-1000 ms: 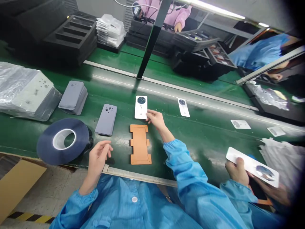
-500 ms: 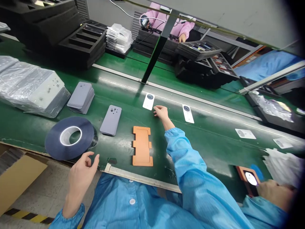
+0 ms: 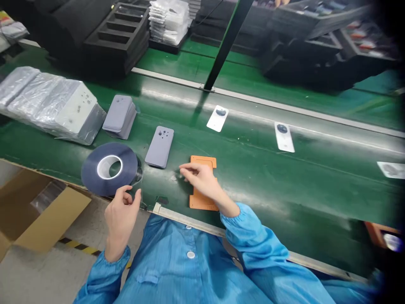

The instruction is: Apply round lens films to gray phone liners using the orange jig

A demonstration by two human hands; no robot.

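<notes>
My left hand (image 3: 122,213) is raised by the near edge of the dark tape roll (image 3: 90,173), thumb and fingers apart, holding nothing. Over the orange fixture (image 3: 202,202) hovers my right hand (image 3: 198,177), its fingertips extended left past the fixture and slightly parted, with nothing visible in them. A grey phone-shaped plate (image 3: 160,147) lies between the roll and the fixture, and a stack of similar plates (image 3: 117,113) stands behind the roll. Two white panels with dark round camera areas, one (image 3: 217,120) behind the fixture and one (image 3: 285,141) farther right, lie flat.
Plastic-wrapped plates (image 3: 63,103) sit at the left. Black foam trays (image 3: 117,38) and a pile of white packets (image 3: 169,21) stand behind them. A dark upright post (image 3: 226,44) rises at the rail. An open cardboard box (image 3: 53,219) is below the table's left edge.
My right hand has moved from beside the white panel back toward me and left, over the orange fixture. My left hand stays near the roll. The view has shifted, and the neighbouring person's hand has left it.
</notes>
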